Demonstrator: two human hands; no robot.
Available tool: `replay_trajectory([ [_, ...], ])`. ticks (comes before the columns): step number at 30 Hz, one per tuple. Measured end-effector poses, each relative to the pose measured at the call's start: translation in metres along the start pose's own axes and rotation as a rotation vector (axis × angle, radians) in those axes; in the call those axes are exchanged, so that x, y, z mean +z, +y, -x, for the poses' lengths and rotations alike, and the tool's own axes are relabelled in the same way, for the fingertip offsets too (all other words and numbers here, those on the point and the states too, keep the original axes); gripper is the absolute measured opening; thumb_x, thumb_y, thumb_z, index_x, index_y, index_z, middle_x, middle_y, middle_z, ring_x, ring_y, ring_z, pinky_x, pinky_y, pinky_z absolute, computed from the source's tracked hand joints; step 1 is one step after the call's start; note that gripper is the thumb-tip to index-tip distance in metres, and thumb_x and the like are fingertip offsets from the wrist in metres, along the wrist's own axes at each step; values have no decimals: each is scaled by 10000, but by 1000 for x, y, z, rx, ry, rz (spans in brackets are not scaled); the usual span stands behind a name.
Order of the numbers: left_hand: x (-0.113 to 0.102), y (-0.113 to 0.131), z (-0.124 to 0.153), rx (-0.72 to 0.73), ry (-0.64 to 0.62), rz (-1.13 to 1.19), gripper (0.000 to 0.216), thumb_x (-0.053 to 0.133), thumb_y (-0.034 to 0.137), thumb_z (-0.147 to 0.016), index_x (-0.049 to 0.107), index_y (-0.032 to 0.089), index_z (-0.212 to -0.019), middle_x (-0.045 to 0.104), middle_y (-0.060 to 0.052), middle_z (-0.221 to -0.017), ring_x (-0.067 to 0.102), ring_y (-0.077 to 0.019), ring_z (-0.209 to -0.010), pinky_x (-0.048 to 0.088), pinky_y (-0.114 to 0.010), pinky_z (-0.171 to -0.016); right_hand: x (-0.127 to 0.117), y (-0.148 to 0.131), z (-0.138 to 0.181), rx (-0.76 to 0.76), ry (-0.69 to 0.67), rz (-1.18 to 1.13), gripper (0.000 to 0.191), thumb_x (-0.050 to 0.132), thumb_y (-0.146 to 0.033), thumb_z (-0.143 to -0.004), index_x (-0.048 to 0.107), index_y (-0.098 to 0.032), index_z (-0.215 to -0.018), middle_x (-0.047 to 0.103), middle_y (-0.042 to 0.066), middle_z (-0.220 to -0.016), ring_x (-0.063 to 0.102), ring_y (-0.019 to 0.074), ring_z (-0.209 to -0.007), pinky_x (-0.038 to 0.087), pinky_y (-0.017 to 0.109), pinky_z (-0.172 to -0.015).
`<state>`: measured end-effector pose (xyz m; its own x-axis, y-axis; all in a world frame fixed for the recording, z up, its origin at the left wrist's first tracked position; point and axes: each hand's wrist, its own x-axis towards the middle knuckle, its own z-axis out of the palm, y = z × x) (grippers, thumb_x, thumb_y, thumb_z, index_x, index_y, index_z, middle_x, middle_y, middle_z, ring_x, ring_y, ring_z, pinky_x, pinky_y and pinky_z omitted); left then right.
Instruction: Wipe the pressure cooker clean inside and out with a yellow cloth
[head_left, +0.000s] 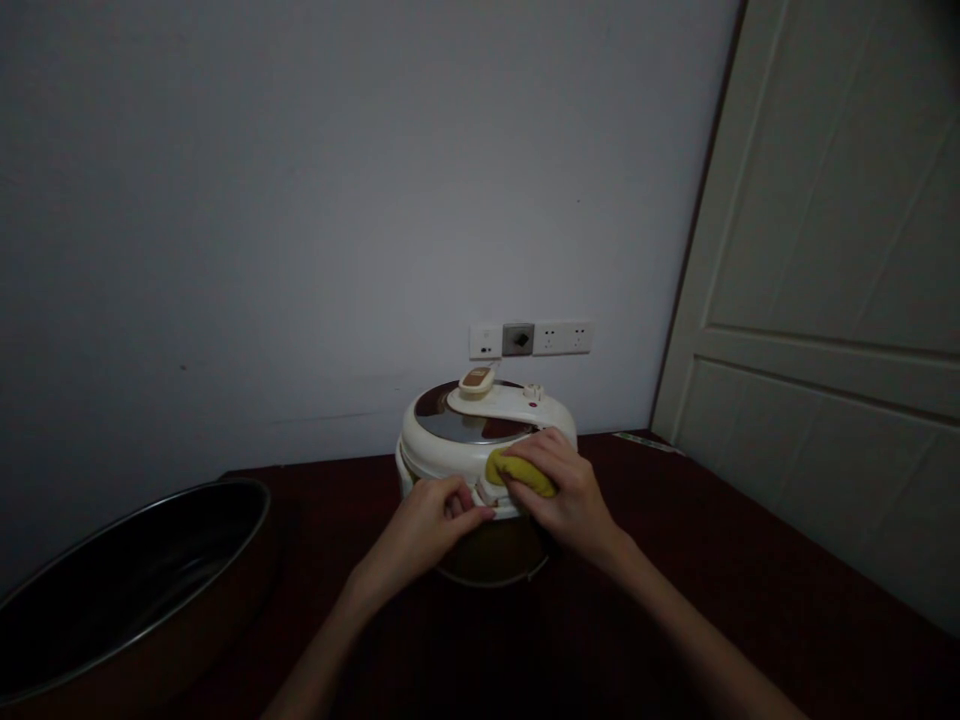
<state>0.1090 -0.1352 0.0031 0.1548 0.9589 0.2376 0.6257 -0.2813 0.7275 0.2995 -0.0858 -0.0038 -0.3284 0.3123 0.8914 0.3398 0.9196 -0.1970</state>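
Note:
A white and brown electric pressure cooker (480, 425) stands on the dark red table (675, 560), near the wall. My left hand (424, 525) rests against the front rim of its white lid, fingers curled onto the edge. My right hand (566, 490) presses a yellow cloth (517, 470) against the lid's front right side, its fingers closed over the cloth. The cooker's brown body below the lid is partly hidden behind both hands.
A large dark metal basin (142, 580) sits at the left edge of the table. A row of wall sockets (531, 338) is on the white wall behind the cooker. A white panelled door (832, 300) stands at the right.

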Motion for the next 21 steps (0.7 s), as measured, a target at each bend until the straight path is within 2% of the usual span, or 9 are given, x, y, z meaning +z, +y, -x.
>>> replay_trajectory([
  [2, 1, 0, -1, -5, 10, 1, 293, 614, 430, -745, 582, 149, -672, 552, 11, -590, 461, -120, -557, 313, -217, -518, 8, 0, 1, -25, 24, -14, 194, 606, -151, -793, 623, -215, -975, 652, 52, -896, 566, 211, -851, 479, 378, -758],
  [6, 1, -2, -1, -20, -20, 4, 308, 604, 448, -752, 572, 153, -675, 556, 7, -591, 479, -126, -545, 316, -219, -503, 18, 12, 17, -25, 257, -23, 254, 596, -152, -813, 594, -226, -1056, 637, 71, -945, 573, 226, -902, 480, 414, -795],
  [8, 1, -2, -1, -20, -23, 17, 307, 600, 449, -756, 571, 154, -679, 570, 0, -608, 487, -126, -545, 323, -219, -502, 15, 22, 26, -44, 316, -5, 286, 592, -144, -817, 582, -238, -1087, 632, 78, -981, 575, 232, -926, 479, 431, -809],
  [12, 1, 0, -1, -25, -21, 33, 296, 596, 439, -757, 558, 159, -667, 558, 8, -578, 488, -126, -531, 327, -218, -494, 6, 35, 33, -35, 327, 52, 293, 604, -122, -806, 595, -239, -1075, 633, 76, -984, 580, 228, -916, 478, 431, -807],
  [17, 3, -2, -3, -47, -42, 55, 308, 593, 453, -757, 532, 163, -676, 539, 22, -558, 505, -128, -520, 344, -222, -491, 5, 25, 29, 63, 295, -42, 231, 576, -132, -830, 602, -226, -1039, 653, 75, -968, 588, 221, -915, 475, 416, -813],
  [19, 5, -5, -4, -64, -50, 64, 320, 595, 469, -751, 527, 163, -689, 530, 28, -549, 506, -127, -508, 347, -222, -482, 4, 17, 21, 66, 241, -78, 206, 575, -150, -832, 607, -222, -1023, 660, 69, -955, 590, 217, -906, 475, 409, -809],
  [21, 5, -8, -6, -78, -60, 67, 330, 599, 478, -743, 522, 161, -691, 517, 35, -544, 500, -123, -491, 344, -222, -468, 2, 8, 12, -22, 133, -106, 236, 566, -143, -822, 600, -215, -1044, 664, 63, -953, 585, 213, -900, 475, 401, -805],
])
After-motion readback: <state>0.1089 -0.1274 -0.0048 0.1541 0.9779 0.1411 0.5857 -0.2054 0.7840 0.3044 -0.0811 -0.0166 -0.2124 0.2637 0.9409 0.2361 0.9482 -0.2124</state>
